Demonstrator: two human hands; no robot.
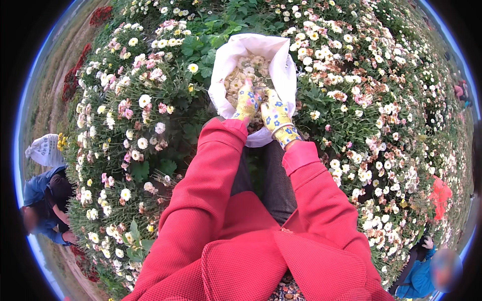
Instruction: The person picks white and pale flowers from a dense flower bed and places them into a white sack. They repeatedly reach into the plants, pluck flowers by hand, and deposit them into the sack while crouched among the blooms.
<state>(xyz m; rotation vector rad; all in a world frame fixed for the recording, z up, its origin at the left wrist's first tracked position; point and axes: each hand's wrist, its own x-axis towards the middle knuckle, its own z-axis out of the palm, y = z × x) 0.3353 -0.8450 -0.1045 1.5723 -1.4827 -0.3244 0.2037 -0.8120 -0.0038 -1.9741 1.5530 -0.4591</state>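
Note:
A white woven sack (pixel 282 46) stands with its mouth wide, holding many cut pale flower heads (pixel 256 65). Both my hands wear yellow gloves printed with blue flowers and are over the sack's mouth. My left hand (pixel 246 104) points into it, its fingers drawn together against the flower heads. Close beside it, my right hand (pixel 276 116) has its fingers curled inward toward the left one. Something pale and pinkish shows between the hands, too small to name. A light-coloured band circles the right wrist. The near part of the sack is hidden behind my hands and red sleeves.
Dense bushes of white and pink flowers (pixel 144 100) surround me, many blooms browned on the right. A person in blue (pixel 37 190) bends at the far left near a filled white sack (pixel 46 150). Another person in blue (pixel 422 278) is at lower right. A red cloth-like patch (pixel 440 196) shows on the right.

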